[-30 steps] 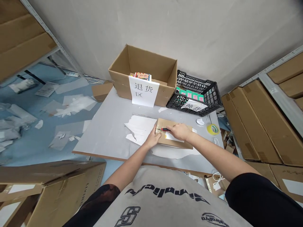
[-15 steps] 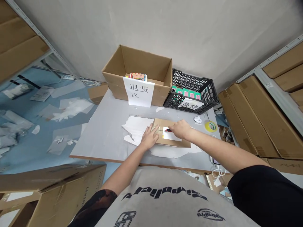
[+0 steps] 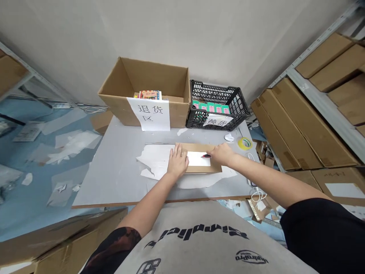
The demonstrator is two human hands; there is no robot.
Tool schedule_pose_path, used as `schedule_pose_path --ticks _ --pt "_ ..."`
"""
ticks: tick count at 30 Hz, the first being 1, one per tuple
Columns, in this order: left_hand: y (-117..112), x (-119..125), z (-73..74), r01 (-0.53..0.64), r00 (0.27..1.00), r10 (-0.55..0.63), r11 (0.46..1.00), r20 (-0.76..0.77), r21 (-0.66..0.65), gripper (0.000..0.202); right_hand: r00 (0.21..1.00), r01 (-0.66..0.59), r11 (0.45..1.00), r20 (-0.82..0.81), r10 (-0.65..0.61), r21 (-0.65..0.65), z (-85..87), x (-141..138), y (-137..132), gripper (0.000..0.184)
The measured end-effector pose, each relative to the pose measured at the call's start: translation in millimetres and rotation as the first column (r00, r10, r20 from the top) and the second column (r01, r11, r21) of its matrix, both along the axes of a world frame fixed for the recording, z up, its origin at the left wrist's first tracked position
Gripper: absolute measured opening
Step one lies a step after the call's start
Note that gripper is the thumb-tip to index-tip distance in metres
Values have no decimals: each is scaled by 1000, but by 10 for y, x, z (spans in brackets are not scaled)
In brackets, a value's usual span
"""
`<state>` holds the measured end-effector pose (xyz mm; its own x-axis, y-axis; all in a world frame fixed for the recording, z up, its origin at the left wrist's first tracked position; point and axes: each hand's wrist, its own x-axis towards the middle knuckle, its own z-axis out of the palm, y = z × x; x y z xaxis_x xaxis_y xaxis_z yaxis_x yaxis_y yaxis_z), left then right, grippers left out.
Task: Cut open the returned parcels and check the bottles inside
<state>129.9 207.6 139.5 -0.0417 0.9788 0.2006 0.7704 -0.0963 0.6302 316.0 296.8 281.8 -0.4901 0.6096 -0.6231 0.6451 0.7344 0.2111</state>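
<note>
A flat brown cardboard parcel (image 3: 199, 169) lies on the grey table (image 3: 111, 179), with a white label (image 3: 199, 158) on its top. My left hand (image 3: 178, 161) rests flat against the parcel's left end, fingers spread and holding nothing. My right hand (image 3: 224, 154) lies over the parcel's right part, closed on a slim red-and-black tool (image 3: 205, 156). The tool's tip sits over the white label, and its shaft is too small to make out here. Torn white paper (image 3: 155, 161) lies under and beside the parcel's left side.
A cardboard box (image 3: 142, 76) holding colourful packages and a black plastic crate (image 3: 216, 91) with green items stand along the table's back edge. A yellow tape roll (image 3: 244, 143) lies at the right. Cartons fill shelves on the right, and scraps litter the floor at left.
The red-and-black tool has slid right across the parcel's top, away from my left hand. My left hand has flattened against the parcel's end. The whole view has swung slightly.
</note>
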Motion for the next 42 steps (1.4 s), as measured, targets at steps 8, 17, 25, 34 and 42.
schedule_pose_path --ticks 8,17,25,34,42 --pt "-73 -3 15 -6 995 4 1000 -97 -23 28 999 -8 995 49 3 98 118 362 -21 32" --pt "-54 5 9 -1 989 -4 1000 -151 -30 25 1000 23 995 11 -24 101 66 814 107 32" --pt "-64 28 95 88 965 -80 996 -251 17 24 997 65 994 -45 -61 92 11 1042 146 31" --pt "-79 378 173 294 928 -304 953 -217 -74 68 991 112 992 -84 -106 64 -39 1182 190 38" --pt "-42 393 150 321 892 -327 944 -311 -72 74 978 163 986 -126 -164 -24 -48 997 253 42"
